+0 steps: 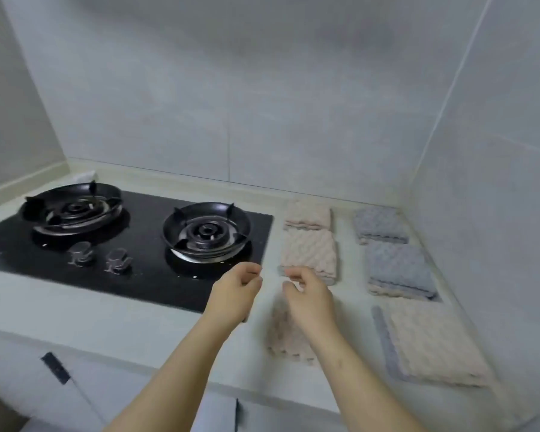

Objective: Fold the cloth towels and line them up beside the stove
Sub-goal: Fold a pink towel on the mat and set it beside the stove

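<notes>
A black glass stove (144, 263) with two burners fills the left of the counter. Right of it lie three folded beige towels in a column: a far one (307, 215), a middle one (310, 252) and a near one (282, 338), partly under my right forearm. A second column holds a folded grey towel (379, 224), a grey-and-beige one (398, 269) and a larger beige towel (434, 347) with a grey edge. My left hand (236, 291) hovers over the stove's right front corner, fingers loosely curled, holding nothing. My right hand (307, 294) hovers by the middle beige towel's front edge, fingers loosely curled, empty.
Pale tiled walls close in the counter (122, 322) at the back and right. Two stove knobs (100, 258) sit at the stove's front. Cabinet doors with a dark handle (55, 367) lie below the counter's front edge.
</notes>
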